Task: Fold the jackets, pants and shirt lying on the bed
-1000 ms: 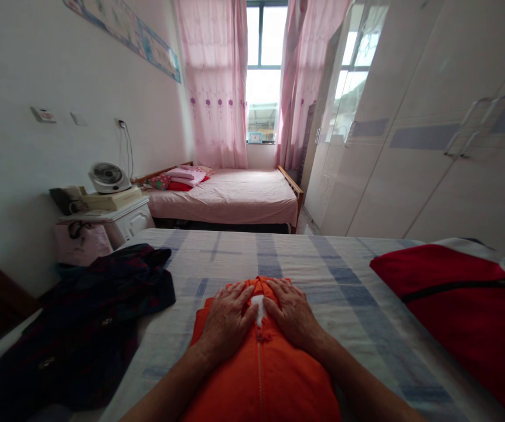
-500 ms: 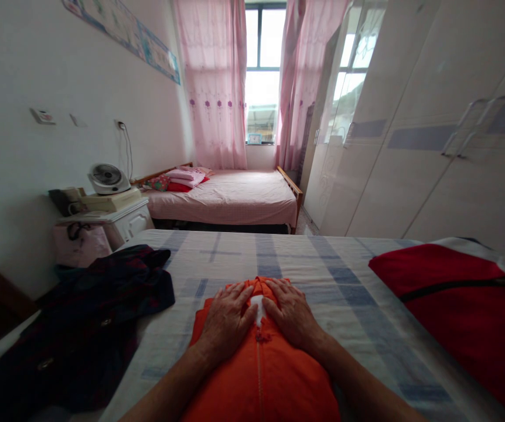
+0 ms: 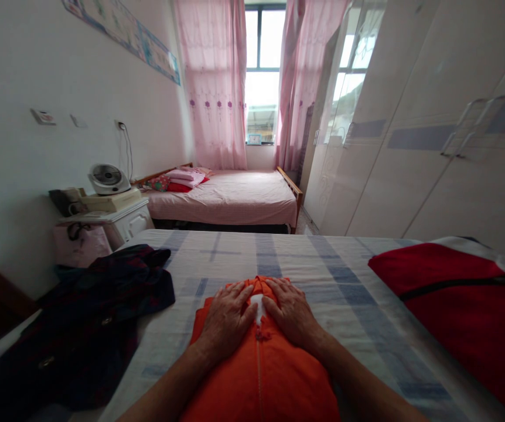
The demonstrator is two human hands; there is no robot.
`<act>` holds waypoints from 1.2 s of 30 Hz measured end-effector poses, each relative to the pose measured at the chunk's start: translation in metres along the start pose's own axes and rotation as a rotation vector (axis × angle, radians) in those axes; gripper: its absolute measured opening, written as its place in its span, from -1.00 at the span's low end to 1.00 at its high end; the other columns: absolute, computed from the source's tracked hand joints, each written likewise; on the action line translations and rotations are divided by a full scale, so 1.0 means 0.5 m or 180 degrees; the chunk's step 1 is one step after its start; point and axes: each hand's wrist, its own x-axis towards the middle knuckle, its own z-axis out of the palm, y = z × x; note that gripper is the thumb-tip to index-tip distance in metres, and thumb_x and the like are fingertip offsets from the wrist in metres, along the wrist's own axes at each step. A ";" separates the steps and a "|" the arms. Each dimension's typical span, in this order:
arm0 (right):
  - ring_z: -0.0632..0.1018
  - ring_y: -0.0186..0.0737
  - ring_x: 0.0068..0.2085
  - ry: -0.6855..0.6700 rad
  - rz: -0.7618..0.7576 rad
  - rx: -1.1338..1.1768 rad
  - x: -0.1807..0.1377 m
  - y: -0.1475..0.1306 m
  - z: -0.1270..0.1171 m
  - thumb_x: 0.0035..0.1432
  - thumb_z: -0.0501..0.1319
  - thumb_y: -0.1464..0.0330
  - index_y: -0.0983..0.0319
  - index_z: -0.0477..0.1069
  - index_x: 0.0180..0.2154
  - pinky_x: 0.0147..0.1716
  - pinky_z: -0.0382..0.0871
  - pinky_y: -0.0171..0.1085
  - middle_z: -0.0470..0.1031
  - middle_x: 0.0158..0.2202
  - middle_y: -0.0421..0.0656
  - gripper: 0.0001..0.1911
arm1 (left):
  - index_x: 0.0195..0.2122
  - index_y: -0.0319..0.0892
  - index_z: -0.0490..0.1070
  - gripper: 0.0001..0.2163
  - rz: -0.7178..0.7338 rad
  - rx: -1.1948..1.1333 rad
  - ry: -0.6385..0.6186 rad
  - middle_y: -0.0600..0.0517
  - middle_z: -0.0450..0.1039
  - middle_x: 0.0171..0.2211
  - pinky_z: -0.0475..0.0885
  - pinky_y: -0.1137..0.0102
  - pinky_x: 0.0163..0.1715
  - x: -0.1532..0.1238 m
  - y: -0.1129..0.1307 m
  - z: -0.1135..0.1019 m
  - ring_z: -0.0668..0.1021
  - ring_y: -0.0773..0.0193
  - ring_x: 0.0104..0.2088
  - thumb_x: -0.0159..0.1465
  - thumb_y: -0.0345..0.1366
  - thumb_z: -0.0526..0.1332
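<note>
An orange zip-front jacket lies folded on the bed sheet, its zipper line running up the middle and a white patch showing near the collar. Flat on its upper left side rests my left hand, fingers stretched out and slightly apart. My right hand lies open the same way on the upper right side. Both thumbs point inward at the white patch. The parts of the jacket under my palms are hidden.
To the left lies a dark plaid garment with buttons. A red garment with a black strip is at the right. Beyond are a pink bed, a nightstand with a fan, and white wardrobes.
</note>
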 end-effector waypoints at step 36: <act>0.29 -0.17 0.15 0.0194 -0.0111 0.0040 -0.001 0.001 0.006 0.24 -0.03 0.17 0.19 0.29 0.10 0.14 0.04 -0.13 0.34 0.13 -0.10 -0.54 | 0.13 -0.05 0.28 -0.59 0.0120 0.0035 0.0170 0.01 0.31 0.15 0.12 0.20 0.18 0.002 -0.005 0.007 0.33 0.19 0.15 0.33 -0.10 -0.07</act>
